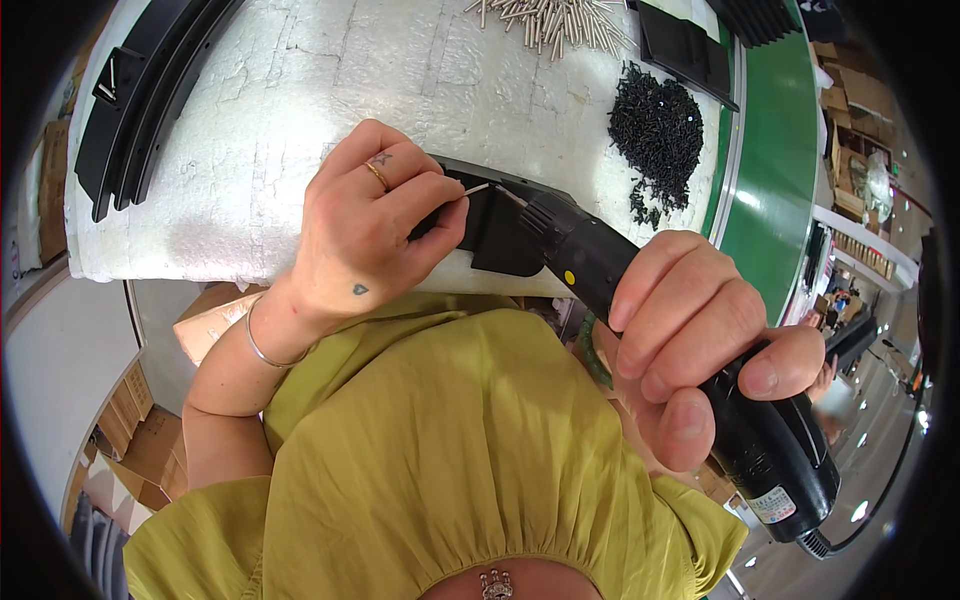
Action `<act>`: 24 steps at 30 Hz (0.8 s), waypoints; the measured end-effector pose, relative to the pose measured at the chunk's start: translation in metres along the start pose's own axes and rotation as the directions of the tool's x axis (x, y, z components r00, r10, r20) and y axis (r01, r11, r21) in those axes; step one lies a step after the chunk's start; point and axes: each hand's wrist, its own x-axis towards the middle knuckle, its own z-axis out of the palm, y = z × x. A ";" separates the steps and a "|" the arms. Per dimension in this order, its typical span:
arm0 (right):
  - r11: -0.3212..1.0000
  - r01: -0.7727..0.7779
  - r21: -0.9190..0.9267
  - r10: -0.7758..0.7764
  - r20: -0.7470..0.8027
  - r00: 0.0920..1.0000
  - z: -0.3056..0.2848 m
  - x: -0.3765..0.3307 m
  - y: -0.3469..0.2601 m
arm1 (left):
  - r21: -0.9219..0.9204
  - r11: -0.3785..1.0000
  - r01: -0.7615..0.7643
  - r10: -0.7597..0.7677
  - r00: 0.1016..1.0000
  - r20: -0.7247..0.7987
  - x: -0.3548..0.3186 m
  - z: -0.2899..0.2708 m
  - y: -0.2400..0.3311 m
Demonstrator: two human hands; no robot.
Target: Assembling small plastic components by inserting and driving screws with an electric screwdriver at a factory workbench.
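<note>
My left hand [375, 215] is closed, pinching a thin silver metal pin [476, 189] between thumb and forefinger. My right hand [705, 340] wraps round a black corded electric screwdriver [580, 250], which slants up and to the left. Its bit [512, 197] points at the pin's free end; whether they touch, or a small black screw sits between them, I cannot tell. Beneath both lies a black flat part [508, 245] at the table's near edge, partly covered by my left hand and the screwdriver.
A heap of silver pins [560, 22] lies at the far middle of the foam-covered table [290, 90]. Small black screws [655, 130] are piled at the right, near another black part [685, 50]. Long black panels [150, 110] rest at the left. The screwdriver's cord [885, 480] trails off right.
</note>
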 end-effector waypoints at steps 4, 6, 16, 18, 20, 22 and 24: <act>1.000 0.019 -0.007 -0.019 -0.020 1.000 0.004 -0.001 0.002 | -0.019 1.000 -0.014 0.013 1.000 -0.019 -0.002 0.002 -0.003; 1.000 0.030 0.000 -0.030 -0.003 1.000 0.005 0.000 0.003 | -0.033 0.999 -0.020 0.020 1.000 -0.024 -0.003 0.003 -0.003; 0.999 0.011 -0.036 -0.005 0.157 0.988 0.006 0.008 0.002 | -0.024 0.999 -0.042 0.040 0.998 -0.052 -0.006 0.006 -0.006; 1.000 0.009 -0.020 -0.005 0.198 0.980 0.006 0.011 0.001 | -0.037 0.998 -0.042 0.040 0.997 -0.059 -0.004 0.006 -0.006; 1.000 0.002 -0.020 0.002 0.206 0.978 0.006 0.013 0.001 | -0.034 0.998 -0.044 0.042 0.997 -0.057 -0.004 0.007 -0.006; 1.000 -0.006 -0.019 0.010 0.216 0.976 0.007 0.013 0.002 | -0.031 0.999 -0.036 0.034 0.998 -0.053 -0.004 0.006 -0.005; 0.999 -0.021 -0.039 0.029 0.231 0.973 0.009 0.013 0.002 | -0.027 0.999 -0.026 0.025 0.998 -0.049 -0.006 0.006 -0.006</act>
